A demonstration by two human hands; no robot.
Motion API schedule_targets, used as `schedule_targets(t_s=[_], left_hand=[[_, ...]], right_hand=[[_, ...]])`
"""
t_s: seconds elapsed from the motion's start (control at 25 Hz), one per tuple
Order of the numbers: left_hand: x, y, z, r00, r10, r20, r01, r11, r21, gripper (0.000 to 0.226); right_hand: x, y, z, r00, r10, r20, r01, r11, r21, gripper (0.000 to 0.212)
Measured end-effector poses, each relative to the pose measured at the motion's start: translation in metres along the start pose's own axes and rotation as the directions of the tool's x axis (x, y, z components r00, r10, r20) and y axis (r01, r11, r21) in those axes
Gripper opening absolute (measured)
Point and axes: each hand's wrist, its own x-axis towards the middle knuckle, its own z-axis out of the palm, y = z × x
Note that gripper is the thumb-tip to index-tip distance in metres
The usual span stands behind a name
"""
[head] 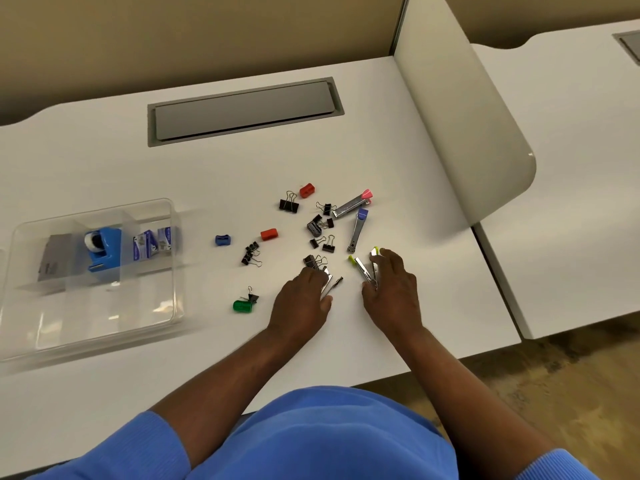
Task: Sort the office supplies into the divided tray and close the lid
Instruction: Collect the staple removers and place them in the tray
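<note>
A clear divided tray (pixel 20 244) sits at the left of the white desk and holds a blue tape dispenser (pixel 104 245) and small staple boxes (pixel 152 242). Loose supplies are scattered mid-desk: several black binder clips (pixel 289 204), red sharpeners (pixel 307 190), a blue sharpener (pixel 222 240), a green sharpener (pixel 242 305), a pink-tipped staple remover (pixel 353 203) and a blue-tipped one (pixel 356 230). My left hand (pixel 304 299) rests on a metal staple remover (pixel 329 284) beside a binder clip. My right hand (pixel 391 285) closes on a yellow-green-tipped staple remover (pixel 363 270).
A grey cable hatch (pixel 242 110) is set into the desk at the back. A curved white divider panel (pixel 467 133) rises at the desk's right edge, with another desk beyond it. The desk's front edge runs just before my blue-sleeved arms.
</note>
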Motion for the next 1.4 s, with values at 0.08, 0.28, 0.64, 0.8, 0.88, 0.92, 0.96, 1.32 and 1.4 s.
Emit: schedule_targets(t_s=[0.08,0.28,0.64,0.8,0.88,0.92,0.96,1.32,1.4], left_hand=[[0.005,0.002,-0.001,0.999,-0.035,0.025,0.035,0.999,-0.014,0.039],[0.001,0.003,-0.005,0.995,-0.093,0.033,0.095,0.993,-0.072,0.038],[-0.015,-0.004,-0.035,0.982,-0.149,-0.119,0.133,0.982,-0.135,0.041],[-0.020,-0.026,-0.062,0.956,-0.218,-0.198,0.184,0.966,-0.179,0.042],[-0.025,-0.044,-0.078,0.941,-0.248,-0.228,0.203,0.958,-0.205,0.041],[-0.029,-0.053,-0.086,0.937,-0.262,-0.231,0.214,0.953,-0.213,0.041],[-0.034,-0.063,-0.092,0.933,-0.276,-0.232,0.227,0.949,-0.220,0.041],[-0.090,-0.193,-0.157,0.830,-0.406,-0.384,0.379,0.914,-0.147,0.042],[-0.093,-0.216,-0.165,0.829,-0.386,-0.405,0.378,0.920,-0.103,0.040]], right_hand=[[0.003,-0.006,0.000,1.000,0.030,0.005,-0.030,0.999,-0.042,0.058],[0.005,-0.013,-0.003,0.993,0.115,0.020,-0.114,0.992,-0.061,0.067],[0.007,-0.042,0.002,0.998,0.021,-0.055,-0.021,1.000,-0.001,0.057],[0.011,-0.079,0.006,0.995,-0.039,-0.095,0.046,0.996,0.075,0.053],[0.013,-0.102,0.011,0.992,-0.080,-0.096,0.088,0.992,0.086,0.055],[0.013,-0.114,0.014,0.991,-0.096,-0.098,0.105,0.990,0.091,0.058],[0.012,-0.126,0.017,0.989,-0.108,-0.100,0.119,0.988,0.103,0.059],[-0.021,-0.247,0.075,0.979,-0.186,-0.086,0.197,0.968,0.155,0.062],[-0.028,-0.261,0.085,0.975,-0.207,-0.077,0.216,0.967,0.134,0.064]])
